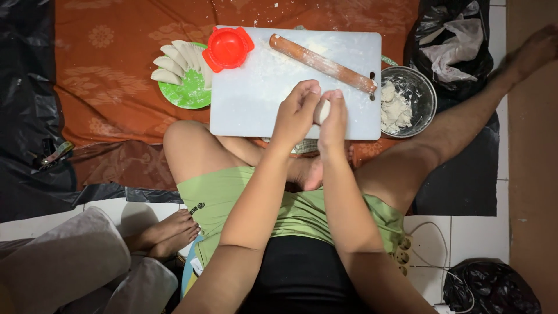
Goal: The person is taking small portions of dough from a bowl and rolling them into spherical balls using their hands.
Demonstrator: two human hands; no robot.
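Dough lump (321, 110), long axis upright, pinched between left hand (296, 113) and right hand (333, 119).

A black plastic bag (450, 40) sits at the far right, open at the top, with crumpled pale plastic inside. Another black bag (494, 286), tied shut and rounded, lies at the near right on the white tiles. No labels, signs or screens show.

One board (256, 99), one rolling pin (322, 63) and one red press (227, 48) are seen. At ten o'clock one green plate (187, 96) carries five dumplings (174, 63); at three o'clock one steel bowl (427, 96). Two black bags (450, 40) are counted.
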